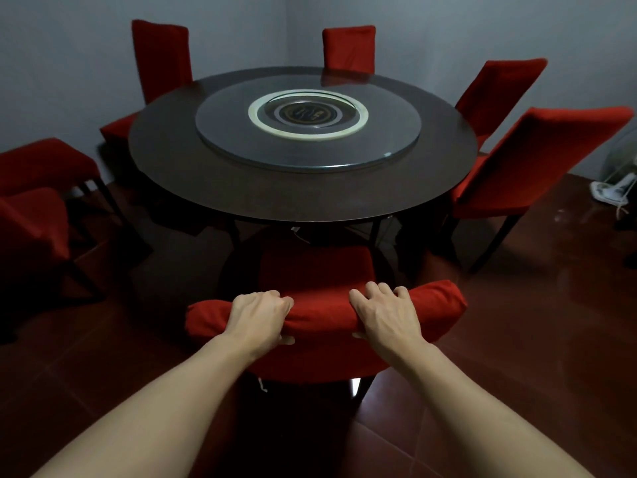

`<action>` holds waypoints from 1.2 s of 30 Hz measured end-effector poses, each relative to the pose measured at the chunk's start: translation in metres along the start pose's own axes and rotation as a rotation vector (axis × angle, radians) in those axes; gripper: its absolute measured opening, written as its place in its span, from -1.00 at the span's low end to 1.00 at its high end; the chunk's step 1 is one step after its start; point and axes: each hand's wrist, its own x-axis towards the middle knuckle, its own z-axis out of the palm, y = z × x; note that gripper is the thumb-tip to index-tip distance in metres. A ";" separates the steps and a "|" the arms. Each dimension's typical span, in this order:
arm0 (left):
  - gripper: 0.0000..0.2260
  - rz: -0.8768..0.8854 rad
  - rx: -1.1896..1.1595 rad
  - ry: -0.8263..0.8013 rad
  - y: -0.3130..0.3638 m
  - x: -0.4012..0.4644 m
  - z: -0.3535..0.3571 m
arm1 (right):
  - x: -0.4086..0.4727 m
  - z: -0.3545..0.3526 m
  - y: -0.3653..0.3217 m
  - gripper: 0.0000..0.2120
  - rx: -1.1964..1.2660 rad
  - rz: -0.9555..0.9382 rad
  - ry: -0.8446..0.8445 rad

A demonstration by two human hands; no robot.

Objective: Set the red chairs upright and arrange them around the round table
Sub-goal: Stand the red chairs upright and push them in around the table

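We've got both hands on the top of the near chair's backrest (324,313), left hand (258,317) and right hand (386,315) each curled round the red cover, chair upright with its seat facing the round table (241,201). Best bet is probably to push evenly with both so it slides straight in, keeping the legs flat on the tile floor (517,339) so it doesn't tip or twist.

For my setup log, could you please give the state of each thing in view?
Near red fabric-covered chair: upright, facing table, backrest top gripped.
Left hand: grips backrest.
Right hand: grips backrest.
Dark round table: standing, glass turntable on top.
Right red chair: tilted.
Far red chair: upright.
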 end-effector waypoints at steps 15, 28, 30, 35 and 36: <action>-0.59 -0.016 0.036 0.027 -0.004 -0.014 0.000 | -0.006 -0.001 -0.013 -0.55 0.013 0.012 0.018; -0.51 -0.066 -0.012 0.042 -0.004 -0.024 0.005 | -0.013 -0.002 -0.019 -0.32 0.021 0.003 -0.002; -0.50 -0.063 -0.023 0.049 -0.004 -0.027 0.005 | -0.015 -0.003 -0.020 -0.28 0.026 0.018 -0.018; -0.42 -0.064 -0.048 0.052 -0.004 -0.032 0.003 | -0.019 -0.006 -0.025 -0.16 0.056 0.047 -0.064; -0.40 -0.065 -0.052 0.056 -0.005 -0.033 0.002 | -0.019 -0.007 -0.026 -0.13 0.067 0.053 -0.068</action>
